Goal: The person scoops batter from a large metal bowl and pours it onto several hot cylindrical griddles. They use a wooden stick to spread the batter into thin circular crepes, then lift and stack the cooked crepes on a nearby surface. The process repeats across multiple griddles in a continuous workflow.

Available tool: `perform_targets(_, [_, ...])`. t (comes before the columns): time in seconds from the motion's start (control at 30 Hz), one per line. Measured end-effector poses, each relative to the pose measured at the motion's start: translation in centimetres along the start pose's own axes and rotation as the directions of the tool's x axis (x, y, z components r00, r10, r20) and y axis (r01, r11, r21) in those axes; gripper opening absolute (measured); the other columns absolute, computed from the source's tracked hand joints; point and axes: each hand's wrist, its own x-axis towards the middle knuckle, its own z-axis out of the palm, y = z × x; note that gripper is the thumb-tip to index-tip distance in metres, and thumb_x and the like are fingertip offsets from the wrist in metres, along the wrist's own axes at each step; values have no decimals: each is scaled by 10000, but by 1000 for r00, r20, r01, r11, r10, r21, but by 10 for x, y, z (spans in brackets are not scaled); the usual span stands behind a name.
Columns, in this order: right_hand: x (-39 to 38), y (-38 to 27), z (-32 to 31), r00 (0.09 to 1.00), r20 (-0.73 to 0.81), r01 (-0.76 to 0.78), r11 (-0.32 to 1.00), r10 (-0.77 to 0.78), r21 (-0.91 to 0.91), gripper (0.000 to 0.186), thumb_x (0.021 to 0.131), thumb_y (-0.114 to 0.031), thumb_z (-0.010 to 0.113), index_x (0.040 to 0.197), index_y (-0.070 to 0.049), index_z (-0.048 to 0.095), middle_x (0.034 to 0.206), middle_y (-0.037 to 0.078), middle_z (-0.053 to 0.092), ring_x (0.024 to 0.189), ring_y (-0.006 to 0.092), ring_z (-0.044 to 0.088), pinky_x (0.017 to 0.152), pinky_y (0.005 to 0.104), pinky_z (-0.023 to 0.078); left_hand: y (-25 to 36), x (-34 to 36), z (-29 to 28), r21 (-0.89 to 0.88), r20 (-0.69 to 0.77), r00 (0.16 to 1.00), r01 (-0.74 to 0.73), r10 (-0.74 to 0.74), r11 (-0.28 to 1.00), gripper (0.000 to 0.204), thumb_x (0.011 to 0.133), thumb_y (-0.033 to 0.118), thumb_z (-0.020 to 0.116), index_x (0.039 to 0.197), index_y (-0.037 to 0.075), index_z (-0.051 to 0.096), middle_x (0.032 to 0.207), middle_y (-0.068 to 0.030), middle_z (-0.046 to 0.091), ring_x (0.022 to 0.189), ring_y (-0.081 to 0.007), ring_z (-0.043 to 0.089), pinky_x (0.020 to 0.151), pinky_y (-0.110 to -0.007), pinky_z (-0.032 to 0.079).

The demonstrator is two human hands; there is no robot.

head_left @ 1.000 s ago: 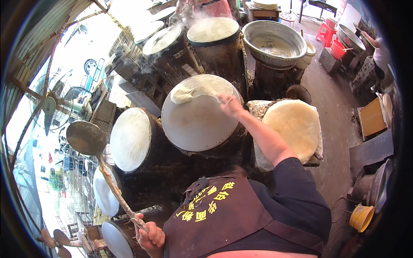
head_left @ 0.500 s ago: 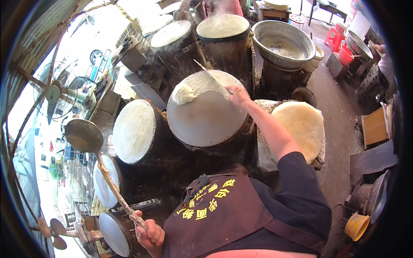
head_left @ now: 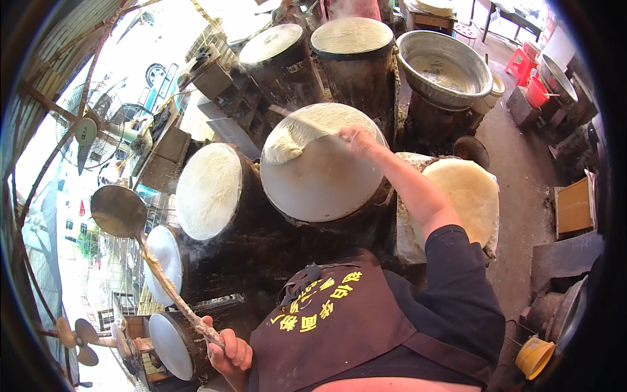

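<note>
My right hand (head_left: 356,138) grips a long flat scraper (head_left: 294,114), blurred at its tip, over the large round griddle (head_left: 320,189) in the middle. Pale batter (head_left: 313,119) coats the griddle's upper part, with a soft, folded heap (head_left: 282,150) at its left. My left hand (head_left: 230,353), low in view, is wrapped round the long crusted handle of a dark metal ladle (head_left: 117,210), whose bowl is raised at the left. A round golden flatbread (head_left: 460,191) rests on a square board just right of my right arm.
Batter-topped drum stoves (head_left: 351,38) stand behind and at the left (head_left: 206,186). A metal basin (head_left: 398,46) sits at back right, near red stools (head_left: 519,65). A standing fan (head_left: 85,130) is at the left, another fan (head_left: 72,340) below it. A yellow bucket (head_left: 532,359) is low right.
My right hand has risen with the scraper, whose angle over the batter has changed. The folded batter has shifted slightly. The surroundings sit further right in view.
</note>
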Motion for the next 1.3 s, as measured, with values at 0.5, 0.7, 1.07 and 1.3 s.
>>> perform_targets(0.5, [4, 5, -9, 944, 275, 210, 975, -183, -71, 309, 790, -13, 569, 1045, -136, 690, 927, 138, 648, 934, 291, 620, 818, 378, 477, -7, -11, 13, -1, -85, 996, 11, -11, 1000, 603, 963, 280, 535, 1462, 181, 211, 626, -16, 371, 401, -73, 296, 308, -217, 312])
perform_targets(0.7, [-1, 11, -51, 953, 257, 209, 960, -158, -186, 289, 771, -25, 583, 1019, -132, 684, 969, 132, 648, 957, 295, 601, 831, 389, 469, -10, -9, 20, -70, -129, 992, -17, 8, 997, 610, 968, 276, 524, 1475, 200, 193, 637, -21, 384, 406, -75, 313, 310, -221, 332])
perform_targets(1.07, [-12, 14, -76, 943, 320, 176, 958, -97, -227, 357, 703, 41, 581, 1003, -121, 688, 949, 104, 633, 935, 281, 605, 837, 364, 473, -13, -9, 27, 63, -158, 986, 60, -49, 996, 574, 989, 343, 457, 1485, 259, 180, 602, 21, 351, 409, -45, 328, 323, -191, 378])
perform_targets(1.3, [-4, 17, -43, 893, 373, 338, 923, -253, -182, 330, 766, 12, 500, 1009, -129, 672, 982, 115, 633, 1014, 290, 580, 877, 372, 453, -16, -8, 35, 27, -177, 981, 82, -76, 996, 570, 996, 328, 445, 1487, 239, 170, 608, 20, 346, 398, -37, 298, 313, -179, 355])
